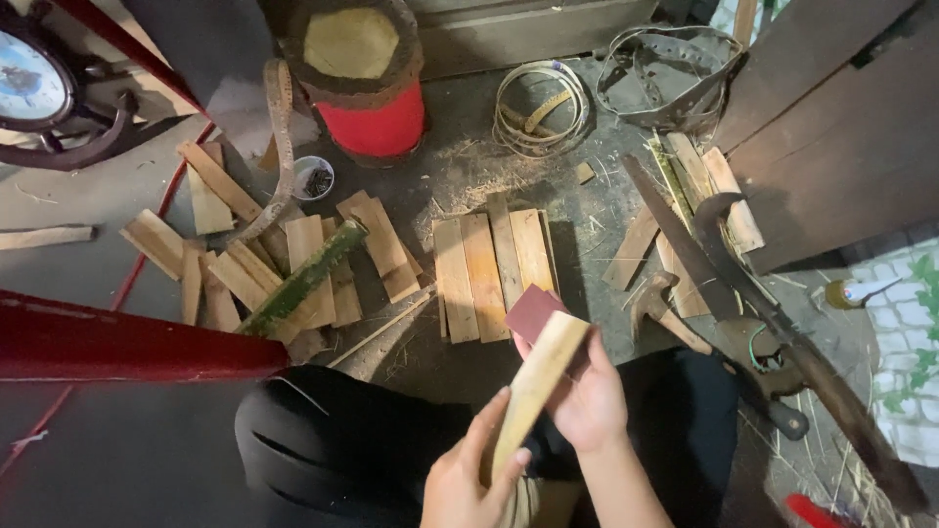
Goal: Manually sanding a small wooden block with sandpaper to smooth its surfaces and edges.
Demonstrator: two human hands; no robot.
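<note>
Bamboo slat (pixel 536 383) — light, stiff — pinched low by left hand (pixel 469 479); right hand (pixel 587 396) fingers press sandpaper (pixel 533 311) against it.

My left hand (pixel 469 479) sits below and left of my right hand (pixel 587 401), with the bamboo slat (pixel 538 386) between them and the sandpaper (pixel 533 311) behind it. Ahead on the floor lies a row of slats (pixel 492 274). A loose slat pile (pixel 264 269) lies left. A hammer (pixel 665 308) and saw (pixel 685 244) lie right.
</note>
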